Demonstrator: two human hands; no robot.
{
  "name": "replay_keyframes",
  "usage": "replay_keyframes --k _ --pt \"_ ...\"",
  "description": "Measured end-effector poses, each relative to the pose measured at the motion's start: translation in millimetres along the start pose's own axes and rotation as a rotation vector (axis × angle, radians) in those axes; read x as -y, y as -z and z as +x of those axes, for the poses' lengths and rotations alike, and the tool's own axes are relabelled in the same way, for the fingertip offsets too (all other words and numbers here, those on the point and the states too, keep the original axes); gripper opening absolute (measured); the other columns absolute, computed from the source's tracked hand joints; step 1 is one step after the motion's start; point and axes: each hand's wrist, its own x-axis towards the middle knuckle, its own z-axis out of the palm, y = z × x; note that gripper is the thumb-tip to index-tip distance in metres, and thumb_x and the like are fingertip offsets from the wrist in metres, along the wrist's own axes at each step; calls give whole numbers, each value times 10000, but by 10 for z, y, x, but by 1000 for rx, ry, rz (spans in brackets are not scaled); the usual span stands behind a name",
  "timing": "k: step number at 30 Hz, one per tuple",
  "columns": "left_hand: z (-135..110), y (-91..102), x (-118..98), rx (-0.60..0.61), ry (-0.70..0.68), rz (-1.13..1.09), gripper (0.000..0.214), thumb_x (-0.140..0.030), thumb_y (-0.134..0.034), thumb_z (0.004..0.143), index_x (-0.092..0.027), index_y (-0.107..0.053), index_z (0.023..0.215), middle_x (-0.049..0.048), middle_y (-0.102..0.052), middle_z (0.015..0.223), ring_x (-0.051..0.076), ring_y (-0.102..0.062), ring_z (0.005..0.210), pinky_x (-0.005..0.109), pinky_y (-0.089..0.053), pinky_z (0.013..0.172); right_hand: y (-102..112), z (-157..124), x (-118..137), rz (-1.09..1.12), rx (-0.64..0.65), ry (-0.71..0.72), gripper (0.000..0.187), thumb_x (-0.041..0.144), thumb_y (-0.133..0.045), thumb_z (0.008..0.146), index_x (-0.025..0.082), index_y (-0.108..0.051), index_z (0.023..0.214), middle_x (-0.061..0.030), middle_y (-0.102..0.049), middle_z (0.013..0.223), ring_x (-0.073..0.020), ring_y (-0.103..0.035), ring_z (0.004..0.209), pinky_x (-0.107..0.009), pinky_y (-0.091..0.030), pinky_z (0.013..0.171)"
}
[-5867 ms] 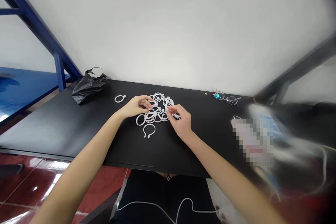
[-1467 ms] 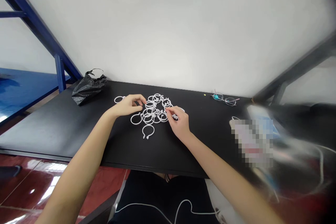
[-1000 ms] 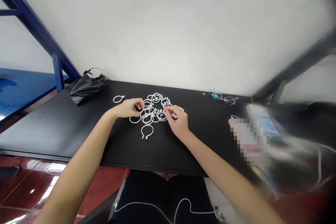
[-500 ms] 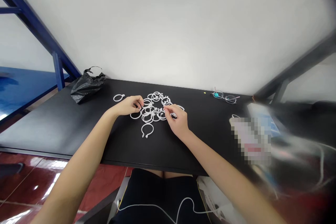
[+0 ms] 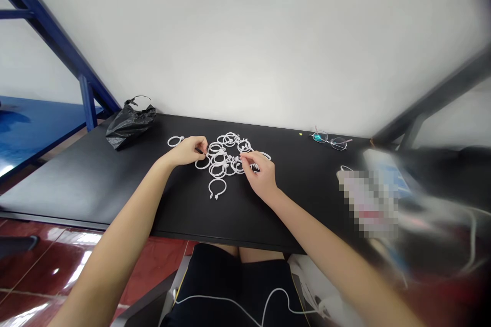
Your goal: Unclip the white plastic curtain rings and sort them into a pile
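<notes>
Take the pile of overlapping white rings [image 5: 217,165] on the black table [image 5: 238,214] as the clock's centre, twelve toward the wall. Where rings overlap, they are too tangled to count. The right hand [image 5: 261,172] hides part of the pile's near-right side. A lone ring [image 5: 174,137], between nine and ten o'clock, is partly covered by the left wrist. Between three and four, a packet [image 5: 368,204] is pixelated and blurred. Both forearms run off the bottom edge.

The left hand [image 5: 190,150] is at nine o'clock, fingers curled, thumb and fingertips nearly meeting at a ring's far edge; whether they pinch it cannot be told. The right hand, at four, points toward ten, thumb and forefinger tips together against the pile; whether a ring is between them is unclear.
</notes>
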Motion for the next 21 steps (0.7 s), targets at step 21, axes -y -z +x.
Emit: replay_keyframes --k 21 --pt "33 -88 -128 -240 4 -215 205 -212 -675 603 -172 -513 722 -1 -604 714 154 -613 724 294 -494 691 -24 -11 -61 0 21 17 179 190 -516 898 212 -693 903 -36 -699 809 -148 -643 674 -302 -543 683"
